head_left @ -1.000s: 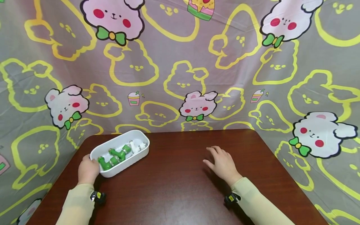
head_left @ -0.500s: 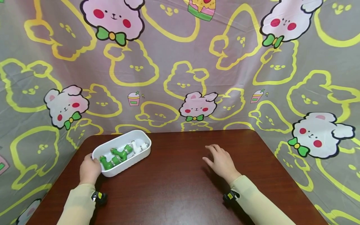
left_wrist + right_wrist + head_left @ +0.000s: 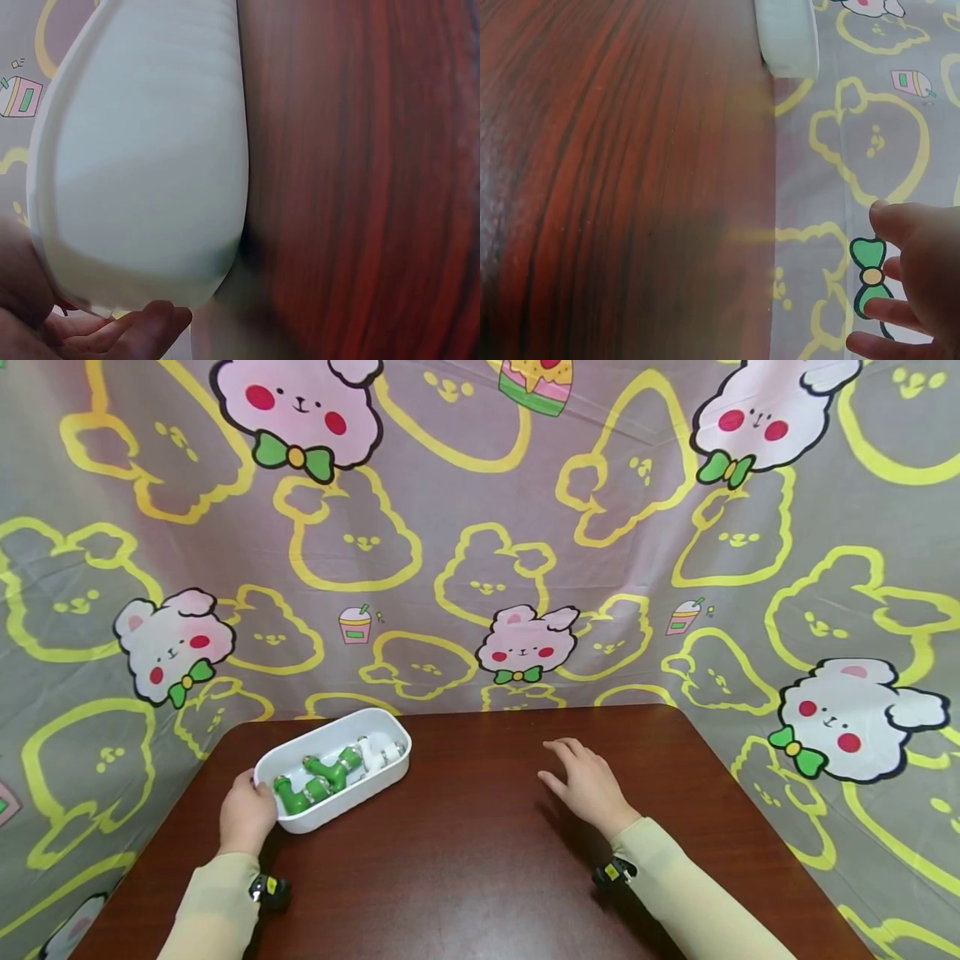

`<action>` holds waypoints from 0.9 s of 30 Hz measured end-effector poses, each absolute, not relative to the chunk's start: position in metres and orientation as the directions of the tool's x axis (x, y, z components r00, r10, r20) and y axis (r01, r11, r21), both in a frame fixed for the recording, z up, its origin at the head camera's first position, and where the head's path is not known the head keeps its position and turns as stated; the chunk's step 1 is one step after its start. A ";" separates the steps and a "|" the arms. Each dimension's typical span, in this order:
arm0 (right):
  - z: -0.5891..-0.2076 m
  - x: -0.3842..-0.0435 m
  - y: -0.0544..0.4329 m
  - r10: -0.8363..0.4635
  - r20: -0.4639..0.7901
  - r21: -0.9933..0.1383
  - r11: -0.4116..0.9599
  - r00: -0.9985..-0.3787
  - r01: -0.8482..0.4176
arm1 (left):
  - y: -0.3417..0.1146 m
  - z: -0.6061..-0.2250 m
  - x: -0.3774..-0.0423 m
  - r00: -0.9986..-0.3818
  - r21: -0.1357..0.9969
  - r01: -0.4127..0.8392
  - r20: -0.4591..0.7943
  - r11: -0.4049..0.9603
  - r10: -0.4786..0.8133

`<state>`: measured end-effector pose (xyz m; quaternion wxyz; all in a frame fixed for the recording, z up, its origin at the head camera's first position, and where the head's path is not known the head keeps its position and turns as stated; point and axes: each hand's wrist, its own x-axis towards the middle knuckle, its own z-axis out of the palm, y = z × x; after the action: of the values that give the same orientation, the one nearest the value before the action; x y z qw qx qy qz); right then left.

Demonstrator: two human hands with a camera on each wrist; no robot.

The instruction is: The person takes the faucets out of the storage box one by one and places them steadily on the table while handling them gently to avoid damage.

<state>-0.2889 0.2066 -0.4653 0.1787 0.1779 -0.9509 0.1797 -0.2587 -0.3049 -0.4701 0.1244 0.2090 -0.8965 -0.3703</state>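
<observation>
A white oblong tray [image 3: 341,799] with rounded corners stands at the left of the table. My left hand [image 3: 248,815] grips its near left end, thumb at the rim and fingers beneath the outer side, as the left wrist view also shows. Inside lie green pipe fittings [image 3: 333,770] with metal-coloured ends, at the left and middle, and white fittings [image 3: 378,753] at the right end. Over the right half of the table my right hand [image 3: 591,785] hovers with fingers loosely extended, holding nothing; in the right wrist view the tray's end [image 3: 789,37] is well away from it.
The dark brown wooden table [image 3: 480,860] has rounded far corners. A grey cloth [image 3: 450,510] printed with cartoon animals hangs behind it and along both sides. Each wrist wears a small black camera.
The tray has slid slightly to the right, with my left hand moving along with it. My right hand has shifted only a little, up and left.
</observation>
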 end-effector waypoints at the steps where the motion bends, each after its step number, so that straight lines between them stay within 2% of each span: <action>1: -0.465 -0.289 0.206 -0.271 0.404 -0.289 0.868 -0.874 -0.403 | -0.304 -0.470 -0.259 -0.883 0.717 -0.283 0.065 0.638 -0.465; 8: -0.463 -0.289 0.202 -0.237 0.388 -0.388 0.834 -0.891 -0.391 | -0.298 -0.472 -0.261 -0.888 0.723 -0.272 0.066 0.635 -0.455; 17: -0.460 -0.290 0.197 -0.195 0.392 -0.437 0.820 -0.899 -0.369 | -0.289 -0.475 -0.264 -0.900 0.738 -0.249 0.062 0.627 -0.431; 27: -0.461 -0.294 0.188 -0.187 0.434 -0.465 0.792 -0.881 -0.397 | -0.275 -0.474 -0.265 -0.912 0.748 -0.231 0.056 0.622 -0.407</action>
<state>-0.2944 0.1876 -0.4605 0.1862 0.1573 -0.9280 0.2819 -0.2654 -0.2752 -0.4738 0.1105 0.1785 -0.8937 -0.3964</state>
